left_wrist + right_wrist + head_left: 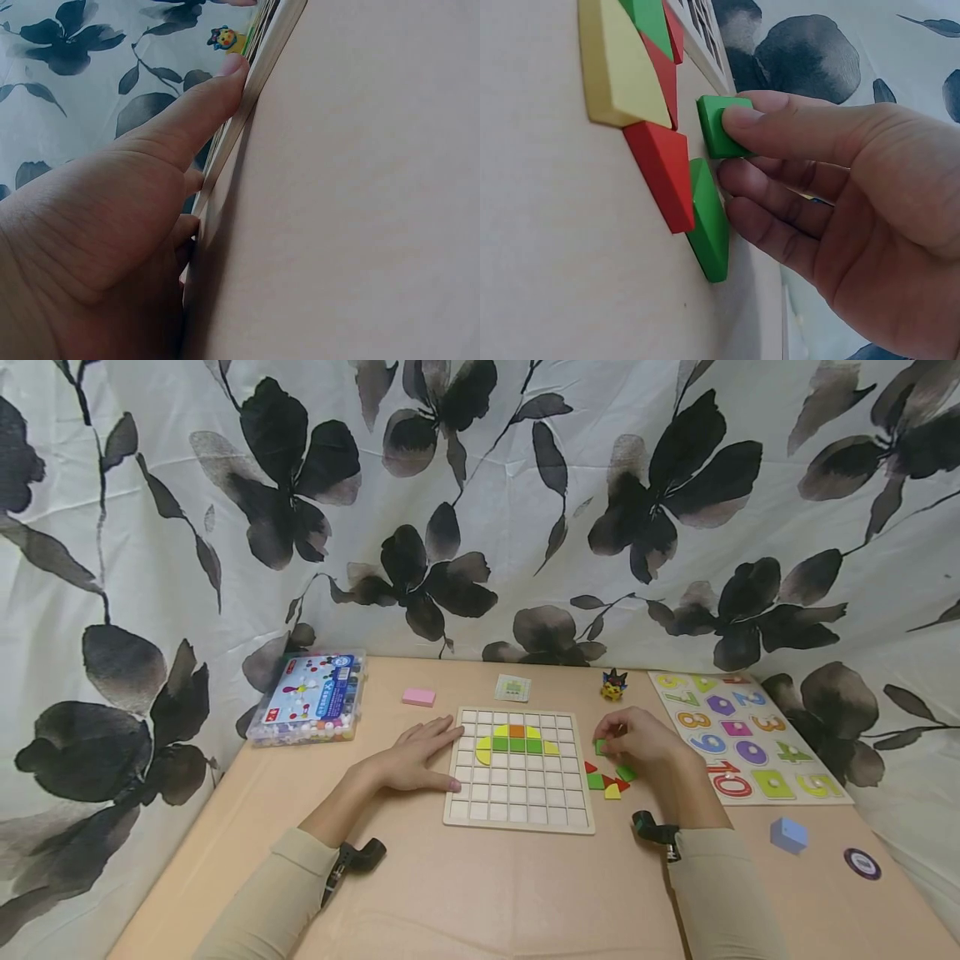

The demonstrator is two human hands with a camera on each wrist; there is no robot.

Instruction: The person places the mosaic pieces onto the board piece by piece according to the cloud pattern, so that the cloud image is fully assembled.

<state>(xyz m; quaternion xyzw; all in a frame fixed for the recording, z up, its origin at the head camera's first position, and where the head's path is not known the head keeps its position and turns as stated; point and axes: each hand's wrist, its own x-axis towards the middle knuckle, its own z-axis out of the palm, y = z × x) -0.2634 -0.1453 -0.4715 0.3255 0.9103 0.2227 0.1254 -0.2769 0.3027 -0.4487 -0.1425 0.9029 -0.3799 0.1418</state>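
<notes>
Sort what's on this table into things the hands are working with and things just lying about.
In use:
- grid board, steadied by the left hand
- green square piece, pinched by the right hand
- loose coloured pieces beside the board

Lying about:
- bead box
- pink block
- small card
- toy figure
- number puzzle
- blue block
- round sticker

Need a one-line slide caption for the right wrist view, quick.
Right hand pinches a green square block beside loose red, green and yellow pieces on the table.
</notes>
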